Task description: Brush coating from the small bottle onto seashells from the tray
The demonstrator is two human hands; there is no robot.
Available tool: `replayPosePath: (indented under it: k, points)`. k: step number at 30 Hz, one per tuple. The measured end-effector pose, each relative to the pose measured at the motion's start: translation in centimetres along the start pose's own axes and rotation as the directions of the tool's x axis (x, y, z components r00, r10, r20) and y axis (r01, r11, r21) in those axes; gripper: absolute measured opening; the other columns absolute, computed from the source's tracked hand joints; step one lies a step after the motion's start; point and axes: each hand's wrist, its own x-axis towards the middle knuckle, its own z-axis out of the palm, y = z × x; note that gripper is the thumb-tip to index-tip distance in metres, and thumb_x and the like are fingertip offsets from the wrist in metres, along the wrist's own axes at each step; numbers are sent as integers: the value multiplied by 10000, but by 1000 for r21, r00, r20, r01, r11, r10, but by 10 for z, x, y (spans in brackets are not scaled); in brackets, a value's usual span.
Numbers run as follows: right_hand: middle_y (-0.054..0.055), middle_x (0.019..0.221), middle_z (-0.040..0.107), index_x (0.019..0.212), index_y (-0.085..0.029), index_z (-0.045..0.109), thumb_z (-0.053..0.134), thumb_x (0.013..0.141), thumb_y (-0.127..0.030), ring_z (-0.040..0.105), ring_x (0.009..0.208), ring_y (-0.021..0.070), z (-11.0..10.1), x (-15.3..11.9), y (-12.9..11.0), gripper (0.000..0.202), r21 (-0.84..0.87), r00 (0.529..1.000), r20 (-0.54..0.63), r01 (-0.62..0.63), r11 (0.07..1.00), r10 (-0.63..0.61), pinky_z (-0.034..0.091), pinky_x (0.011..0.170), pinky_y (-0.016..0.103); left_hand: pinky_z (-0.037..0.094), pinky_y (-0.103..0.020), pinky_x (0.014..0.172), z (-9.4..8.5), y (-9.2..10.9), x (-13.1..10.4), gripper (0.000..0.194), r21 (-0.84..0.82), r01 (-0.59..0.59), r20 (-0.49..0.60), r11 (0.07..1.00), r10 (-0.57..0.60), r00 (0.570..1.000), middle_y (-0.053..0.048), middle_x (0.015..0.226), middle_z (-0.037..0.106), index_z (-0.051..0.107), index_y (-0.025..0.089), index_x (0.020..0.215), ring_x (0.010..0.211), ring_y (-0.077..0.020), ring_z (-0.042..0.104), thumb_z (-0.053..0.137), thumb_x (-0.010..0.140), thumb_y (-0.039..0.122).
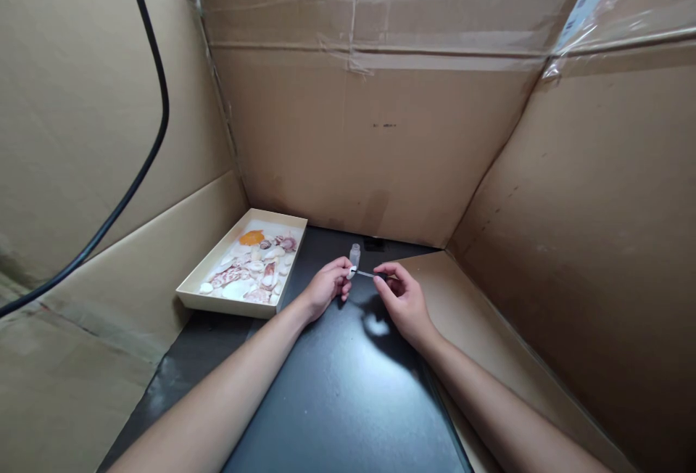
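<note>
Left hand is pinching a small, whitish, rounded piece above the dark, smooth surface; fingertips are partly covering it, and its material is not resolving. Right hand is gripping a thin, grey-shafted tool with a dark end, fingers masking much of that end. Shaft is crossing the gap to the piece; cannot tell exactly where its tip is ending. Small, clear bottle is standing upright just behind, its base being hidden. Shallow, cream, rectangular tray is holding assorted shells, some overlapping others. Frame is cutting off both forearms.
</note>
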Motion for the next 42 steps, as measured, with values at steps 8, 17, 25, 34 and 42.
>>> replayPosePath:
  k: [8,17,25,34,42]
  points:
    - [3,772,570,928,-198,595,622,811,-390,438,532,106,1,0,-1,226,-15,1000,-18,11,1000,-11,363,491,234,334,-186,437,0,1,0,113,-32,5,13,999,-4,1000,52,592,392,433,181,744,466,-72,408,541,730,212]
    - [6,829,544,944,-203,550,635,805,-393,438,528,92,1,0,1,249,6,999,-37,-7,1000,7,362,483,230,336,-185,438,0,1,0,94,-22,-4,23,1000,4,1000,48,605,385,431,181,743,474,-73,406,521,730,204]
    - [-3,788,553,933,-207,577,640,788,-397,435,522,102,0,1,-2,248,7,997,-75,-17,1000,18,350,479,235,319,-185,426,2,3,-2,82,-19,18,15,1000,-18,1000,50,613,346,438,175,722,463,-62,362,518,721,192]
    - [10,757,555,1001,-178,665,619,804,-407,413,523,106,0,2,-3,306,-32,997,-76,-32,999,29,360,498,249,333,-189,425,1,2,0,81,-14,15,19,1000,-15,1000,54,606,350,432,180,734,455,-64,361,512,738,195]
    - [-40,589,439,964,-178,674,617,802,-460,390,522,120,-1,2,-6,330,-5,998,-46,-52,999,52,331,508,257,326,-180,407,0,0,1,76,4,18,11,1000,-18,1000,63,581,336,423,186,738,441,-64,354,499,734,186]
